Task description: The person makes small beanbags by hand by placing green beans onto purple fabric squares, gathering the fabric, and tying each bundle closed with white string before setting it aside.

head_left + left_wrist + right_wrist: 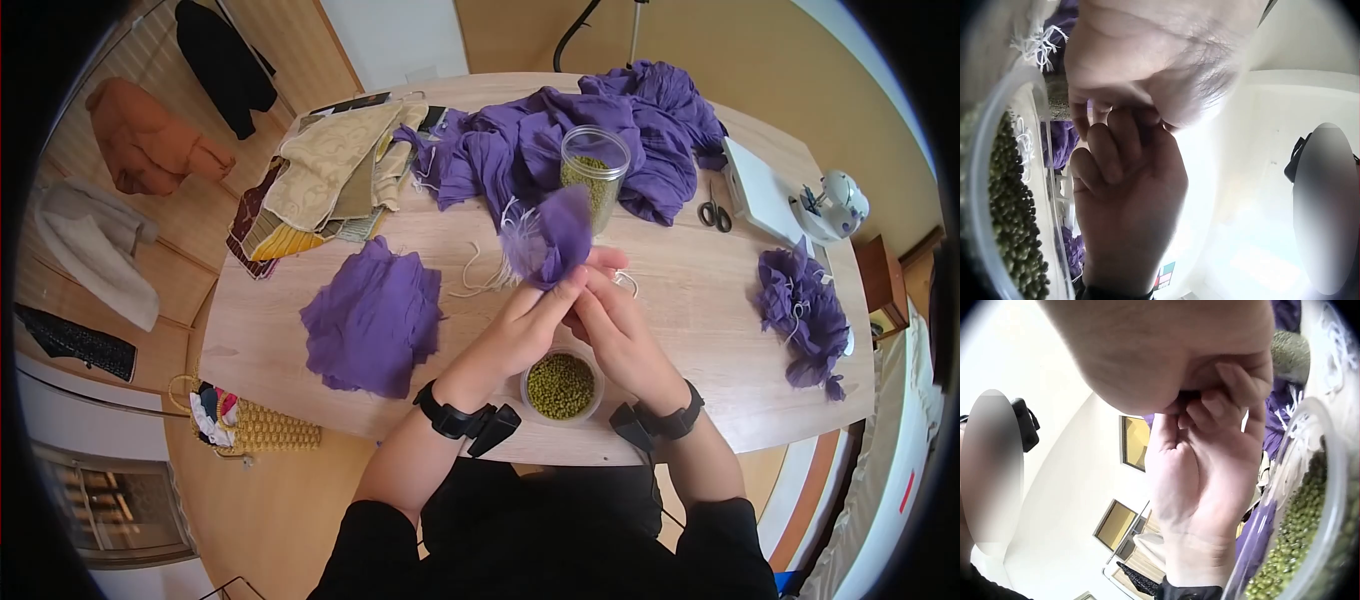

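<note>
Both hands meet over a tub of green beans point(561, 386) near the table's front edge. Between them they hold a gathered purple cloth point(566, 232), its loose top fanning upward above the fingers. My left hand point(522, 325) pinches the gathered part, thumb along its near side. Curled in close against it, my right hand point(622, 330) grips the same spot, its bent fingers showing in the left wrist view. The lower part of the cloth is hidden inside the hands. White string point(626, 283) shows beside the right hand.
Behind the hands stands a clear jar point(595, 165) part full of green beans, against a purple fabric heap point(660, 130). Purple cloth pieces point(372, 318) lie left; scissors point(714, 212), a sewing machine point(835, 205) and a tied purple bundle point(802, 310) lie right. Patterned fabrics point(325, 165) sit back left.
</note>
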A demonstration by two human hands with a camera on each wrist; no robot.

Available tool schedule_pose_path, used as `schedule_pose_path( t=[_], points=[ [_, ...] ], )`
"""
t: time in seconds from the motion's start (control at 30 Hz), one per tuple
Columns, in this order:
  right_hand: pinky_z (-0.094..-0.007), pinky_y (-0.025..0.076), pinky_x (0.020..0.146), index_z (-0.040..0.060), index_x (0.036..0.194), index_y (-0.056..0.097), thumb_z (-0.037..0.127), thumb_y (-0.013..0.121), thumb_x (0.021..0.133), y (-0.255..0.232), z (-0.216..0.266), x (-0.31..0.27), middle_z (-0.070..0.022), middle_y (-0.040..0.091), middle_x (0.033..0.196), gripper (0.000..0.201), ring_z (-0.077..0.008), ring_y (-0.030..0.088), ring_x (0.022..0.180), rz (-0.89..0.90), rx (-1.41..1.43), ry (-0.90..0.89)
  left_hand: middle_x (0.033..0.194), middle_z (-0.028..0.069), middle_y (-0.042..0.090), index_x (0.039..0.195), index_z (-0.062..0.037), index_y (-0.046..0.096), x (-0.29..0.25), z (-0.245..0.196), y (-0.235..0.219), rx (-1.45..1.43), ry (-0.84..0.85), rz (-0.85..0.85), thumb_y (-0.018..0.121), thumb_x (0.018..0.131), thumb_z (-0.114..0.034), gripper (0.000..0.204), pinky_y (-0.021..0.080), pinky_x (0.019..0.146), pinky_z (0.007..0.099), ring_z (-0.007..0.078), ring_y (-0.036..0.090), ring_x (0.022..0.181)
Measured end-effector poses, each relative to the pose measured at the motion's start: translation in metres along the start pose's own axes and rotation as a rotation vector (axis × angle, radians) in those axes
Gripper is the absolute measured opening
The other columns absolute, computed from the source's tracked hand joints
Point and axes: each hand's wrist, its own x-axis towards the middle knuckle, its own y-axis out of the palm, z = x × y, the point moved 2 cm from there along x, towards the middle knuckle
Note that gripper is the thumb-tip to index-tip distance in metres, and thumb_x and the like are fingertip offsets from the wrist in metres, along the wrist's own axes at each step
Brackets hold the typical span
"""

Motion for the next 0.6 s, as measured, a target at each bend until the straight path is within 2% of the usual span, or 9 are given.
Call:
schedule_pose_path(
  t=[0.1, 0.13, 0.17, 0.27, 0.37, 0.43, 0.47, 0.57, 0.6],
  points=[
    [-0.0251, 0.046, 0.078, -0.0026, 0.126, 0.059, 0.015, 0.043, 0.115, -0.002, -0.006, 0.001, 0.0008, 0.057, 0.097, 0.026, -0.0086, 0.052, 0.087, 0.051, -0.029, 0.046, 0.141, 0.0164, 0.063, 0.134, 0.0016, 0.061, -0.001, 0.011, -0.003, -0.085, 0.032, -0.035, 0.037, 0.117, -0.042, 0.053, 0.048, 0.11, 0.0363, 0.0219, 0.059, 0.131],
    [-0.0252, 0.047, 0.083, -0.0032, 0.123, 0.06, 0.015, 0.044, 0.115, 0.008, 0.004, -0.001, -0.0015, 0.058, 0.102, 0.026, -0.0096, 0.055, 0.091, -0.018, 0.153, 0.017, 0.133, 0.0153, 0.065, 0.113, -0.0019, 0.062, -0.003, 0.008, 0.003, -0.191, -0.043, -0.132, 0.037, 0.117, -0.038, 0.045, 0.049, 0.106, 0.0357, 0.0195, 0.062, 0.122],
    [-0.0252, 0.047, 0.083, -0.0032, 0.123, 0.06, 0.015, 0.044, 0.115, 0.006, 0.003, -0.001, -0.0015, 0.058, 0.102, 0.026, -0.0096, 0.055, 0.091, -0.021, 0.153, 0.017, 0.133, 0.0153, 0.065, 0.113, -0.0019, 0.062, -0.002, 0.012, 0.001, -0.192, -0.044, -0.13, 0.037, 0.117, -0.038, 0.045, 0.049, 0.106, 0.0357, 0.0195, 0.062, 0.122],
    [-0.025, 0.048, 0.085, -0.0034, 0.123, 0.062, 0.016, 0.045, 0.115, 0.002, -0.003, 0.002, -0.0036, 0.059, 0.109, 0.026, -0.0102, 0.056, 0.096, 0.038, 0.103, 0.008, 0.119, 0.0099, 0.064, 0.089, -0.0133, 0.048, 0.0, 0.015, 0.001, -0.392, -0.091, -0.206, 0.041, 0.116, -0.042, 0.04, 0.049, 0.099, 0.0342, 0.017, 0.061, 0.107],
    [-0.0249, 0.049, 0.081, -0.0022, 0.119, 0.065, 0.016, 0.05, 0.113, -0.004, 0.002, 0.005, -0.0018, 0.062, 0.1, 0.025, -0.0095, 0.057, 0.089, -0.001, 0.0, -0.02, 0.116, 0.0062, 0.061, 0.09, -0.0152, 0.049, 0.003, 0.034, -0.006, -0.587, -0.081, -0.246, 0.042, 0.115, -0.044, 0.039, 0.048, 0.097, 0.0334, 0.0179, 0.06, 0.108],
    [-0.0251, 0.049, 0.074, -0.0014, 0.112, 0.069, 0.017, 0.054, 0.111, -0.021, 0.014, 0.006, -0.0003, 0.062, 0.086, 0.024, -0.0085, 0.056, 0.079, 0.181, -0.263, 0.146, 0.114, 0.004, 0.058, 0.09, -0.0172, 0.048, 0.004, 0.033, -0.007, -0.657, -0.103, -0.279, 0.043, 0.115, -0.044, 0.037, 0.046, 0.096, 0.0345, 0.0189, 0.059, 0.108],
    [-0.026, 0.049, 0.069, -0.0014, 0.103, 0.071, 0.017, 0.058, 0.109, -0.028, 0.012, 0.006, -0.0009, 0.064, 0.078, 0.023, -0.0086, 0.055, 0.07, 0.156, -0.322, 0.165, 0.114, 0.004, 0.057, 0.09, -0.0174, 0.048, 0.004, 0.037, -0.013, -0.691, -0.125, -0.283, 0.044, 0.114, -0.044, 0.036, 0.045, 0.097, 0.0359, 0.02, 0.058, 0.108],
    [-0.0268, 0.05, 0.068, -0.0024, 0.102, 0.071, 0.014, 0.06, 0.106, -0.054, -0.002, 0.013, -0.0025, 0.07, 0.084, 0.021, -0.0081, 0.059, 0.072, 0.026, -0.312, -0.027, 0.115, 0.0062, 0.055, 0.092, -0.0169, 0.045, 0.004, 0.038, -0.025, -0.814, -0.153, -0.278, 0.048, 0.109, -0.038, 0.027, 0.043, 0.1, 0.0412, 0.0247, 0.056, 0.107],
    [-0.0282, 0.049, 0.068, 0.0016, 0.111, 0.072, 0.007, 0.062, 0.102, -0.062, -0.002, 0.016, -0.0036, 0.072, 0.089, 0.014, -0.0111, 0.061, 0.072, -0.054, -0.447, -0.046, 0.114, 0.0071, 0.056, 0.093, -0.0168, 0.044, 0.003, 0.033, -0.028, -0.872, -0.149, -0.245, 0.047, 0.105, -0.037, 0.024, 0.043, 0.099, 0.0418, 0.0245, 0.057, 0.108]
  ],
)
